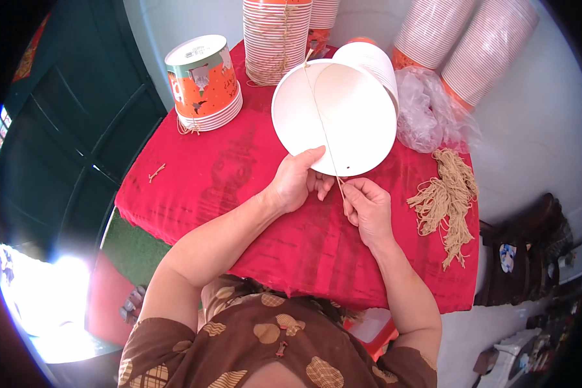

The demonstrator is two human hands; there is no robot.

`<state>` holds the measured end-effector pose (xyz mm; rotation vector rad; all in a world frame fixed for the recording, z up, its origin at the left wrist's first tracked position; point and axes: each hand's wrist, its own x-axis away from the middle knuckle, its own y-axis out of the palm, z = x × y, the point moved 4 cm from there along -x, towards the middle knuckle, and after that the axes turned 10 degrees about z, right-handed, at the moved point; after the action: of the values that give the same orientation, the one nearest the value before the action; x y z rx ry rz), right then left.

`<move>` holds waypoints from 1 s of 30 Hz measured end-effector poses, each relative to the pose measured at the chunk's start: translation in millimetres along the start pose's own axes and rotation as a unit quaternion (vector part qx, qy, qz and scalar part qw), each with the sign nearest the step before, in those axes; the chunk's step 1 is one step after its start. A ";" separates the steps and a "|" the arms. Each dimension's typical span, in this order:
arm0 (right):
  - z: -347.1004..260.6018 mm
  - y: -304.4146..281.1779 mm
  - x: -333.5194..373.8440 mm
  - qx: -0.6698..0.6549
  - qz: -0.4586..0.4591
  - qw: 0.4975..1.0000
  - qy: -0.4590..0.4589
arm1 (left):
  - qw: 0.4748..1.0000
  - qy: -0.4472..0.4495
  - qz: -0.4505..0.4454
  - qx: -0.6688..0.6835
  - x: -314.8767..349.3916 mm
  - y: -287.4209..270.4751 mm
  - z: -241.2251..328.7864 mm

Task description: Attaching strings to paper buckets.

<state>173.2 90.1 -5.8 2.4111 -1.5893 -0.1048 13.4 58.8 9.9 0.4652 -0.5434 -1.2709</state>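
Note:
A white paper bucket [365, 119] lies tipped with its open mouth toward me, above the red-covered table. A thin tan string [319, 110] crosses its mouth from the far rim, where a short end sticks up, to the near rim. My left hand [293, 183] is closed on the near rim, thumb on the inside and fingers partly hidden below. Just right of it, my right hand [368, 205] pinches the string where it comes over the rim. A small dark hole shows in the bucket wall close to that rim.
On the red tablecloth [291, 239], a bundle of tan strings [451, 197] lies right, below a crumpled plastic bag [427, 107]. Upside-down orange printed buckets [205, 90] stand left. A tall bucket stack [276, 42] and plastic-wrapped stacks [491, 45] rise behind. A string scrap [156, 172] lies left.

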 end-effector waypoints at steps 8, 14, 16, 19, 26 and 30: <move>-7.0 -2.7 1.2 -0.028 0.049 0.993 -0.107 | 1.000 0.001 0.000 -0.011 -0.1 0.4 0.9; -24.3 1.1 17.5 0.005 0.067 0.965 -0.252 | 0.999 0.005 -0.052 -0.014 9.6 9.9 2.4; -28.9 3.4 26.7 0.051 0.065 0.944 -0.321 | 0.997 -0.014 -0.072 0.004 12.9 13.3 -0.5; -37.5 10.3 37.6 0.116 0.061 0.894 -0.429 | 0.994 -0.042 -0.093 0.028 15.2 13.5 -5.5; -41.3 12.4 45.2 0.105 0.066 0.883 -0.453 | 0.984 -0.083 -0.151 0.043 17.8 16.9 -8.3; -41.1 10.5 45.2 0.098 0.069 0.887 -0.445 | 0.980 -0.087 -0.172 0.052 20.0 19.3 -9.6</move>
<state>190.1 51.9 40.1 2.5264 -2.1904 -1.2350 38.1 44.2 16.5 0.5557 -0.7000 -1.6294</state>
